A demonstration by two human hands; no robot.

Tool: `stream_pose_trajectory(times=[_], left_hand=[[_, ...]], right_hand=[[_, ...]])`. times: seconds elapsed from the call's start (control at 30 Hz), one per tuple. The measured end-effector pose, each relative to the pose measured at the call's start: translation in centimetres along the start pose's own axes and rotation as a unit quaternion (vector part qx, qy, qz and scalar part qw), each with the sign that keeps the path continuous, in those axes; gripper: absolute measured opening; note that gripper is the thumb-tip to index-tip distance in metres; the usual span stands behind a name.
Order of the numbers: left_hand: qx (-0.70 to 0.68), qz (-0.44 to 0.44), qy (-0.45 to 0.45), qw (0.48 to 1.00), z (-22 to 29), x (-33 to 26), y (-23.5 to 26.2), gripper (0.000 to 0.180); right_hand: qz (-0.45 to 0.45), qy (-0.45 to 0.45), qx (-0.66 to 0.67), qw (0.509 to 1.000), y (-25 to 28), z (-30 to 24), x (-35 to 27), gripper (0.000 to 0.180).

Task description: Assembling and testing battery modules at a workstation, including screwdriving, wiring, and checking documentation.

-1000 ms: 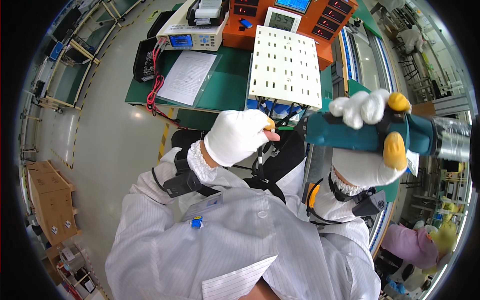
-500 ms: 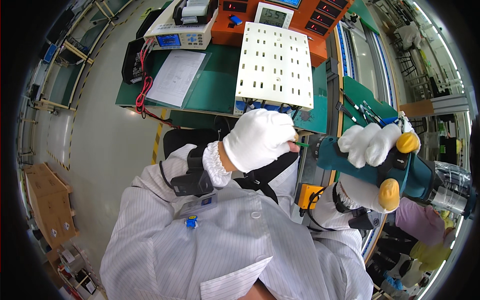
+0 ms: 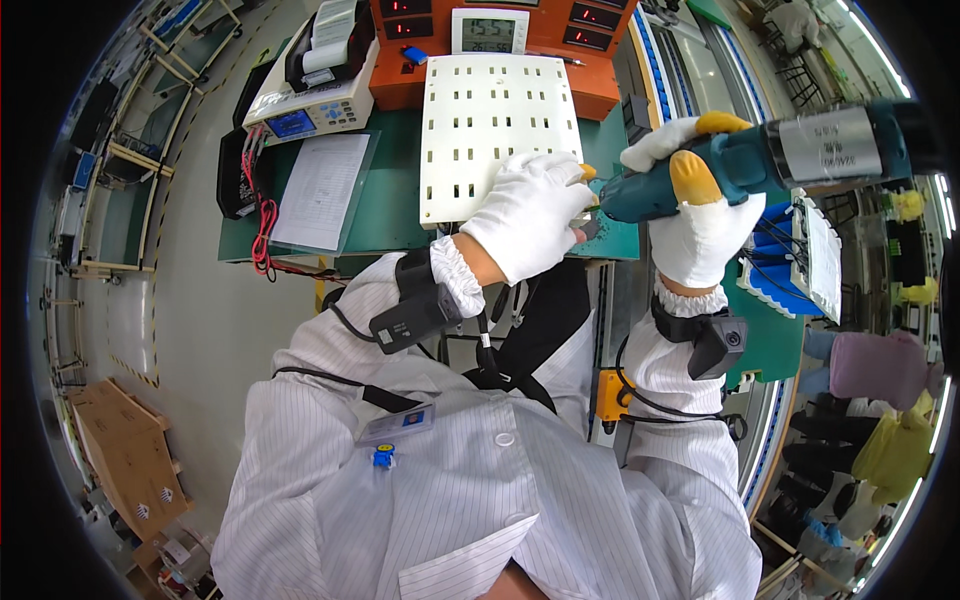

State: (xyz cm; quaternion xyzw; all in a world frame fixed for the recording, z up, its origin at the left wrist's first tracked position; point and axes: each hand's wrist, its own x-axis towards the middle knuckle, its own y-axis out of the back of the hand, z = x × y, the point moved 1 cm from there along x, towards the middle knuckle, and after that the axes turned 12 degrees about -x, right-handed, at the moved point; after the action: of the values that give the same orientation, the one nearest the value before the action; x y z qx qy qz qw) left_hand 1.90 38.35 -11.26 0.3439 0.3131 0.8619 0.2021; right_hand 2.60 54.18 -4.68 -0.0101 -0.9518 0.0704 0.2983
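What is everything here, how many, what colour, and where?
bench: one, green, upper middle
slotted panel: one, white, on the bench
power tool: one, teal, right of the panel
instrument housing: one, orange, behind the panel
digital clock: one, white, behind the panel
meter: one, white, left of the housing
printer: one, black, atop the meter
paper sheet: one, white, before the meter
leads: one bundle, red, by the sheet
racks: count unclear, blue, below the power tool
small box: one, yellow, right of centre
carton: at least one, brown, lower left
coat: one, white, lower middle
left hand: one, white glove, over the panel's near right corner
right hand: one, white glove, gripping the power tool
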Motion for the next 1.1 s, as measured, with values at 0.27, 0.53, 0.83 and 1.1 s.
stream_pose_trajectory(times=[0.27, 0.53, 0.83, 1.1], left_hand=[[-0.053, 0.026, 0.111, 0.992, -0.1, 1.1, 0.1, 0.034], [-0.043, 0.065, 0.076, 0.994, -0.1, 0.5, -0.1, 0.028], [-0.033, 0.042, 0.086, 0.995, 0.1, 0.3, 0.1, 0.026], [0.052, 0.053, 0.067, 0.995, -2.6, -3.3, 5.4, 0.034]], right_hand=[[-0.041, -0.018, -0.131, 0.99, -0.1, 0.6, 0.9, 0.04], [-0.055, -0.028, -0.12, 0.991, -1.3, 0.3, 1.0, 0.036], [-0.04, -0.031, -0.122, 0.991, -1.8, 0.2, 0.9, 0.037], [-0.025, -0.011, -0.107, 0.994, -2.1, 0.4, 1.5, 0.026]])
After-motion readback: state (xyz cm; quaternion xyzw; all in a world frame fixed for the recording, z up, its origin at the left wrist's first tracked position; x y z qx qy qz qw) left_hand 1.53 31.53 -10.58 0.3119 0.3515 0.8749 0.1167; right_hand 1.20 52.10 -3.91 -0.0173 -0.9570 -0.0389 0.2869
